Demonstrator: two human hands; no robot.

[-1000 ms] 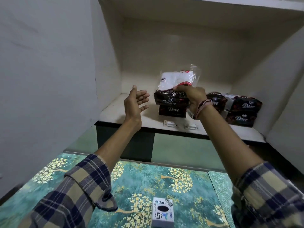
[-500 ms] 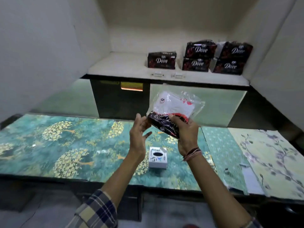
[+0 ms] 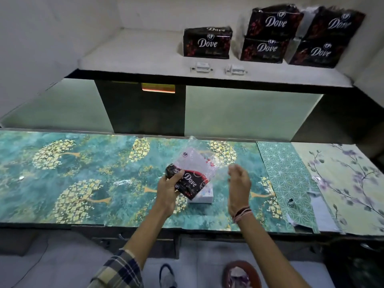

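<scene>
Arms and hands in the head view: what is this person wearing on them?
Left arm: a pushed-up checked sleeve, dark blue and cream. Right wrist: a bunch of red, dark and pale threads; no sleeve shows on that forearm. The left hand and right hand are bare, with no gloves.

Left hand (image 3: 169,189) clenched — right hand (image 3: 239,181) half-curled
</scene>
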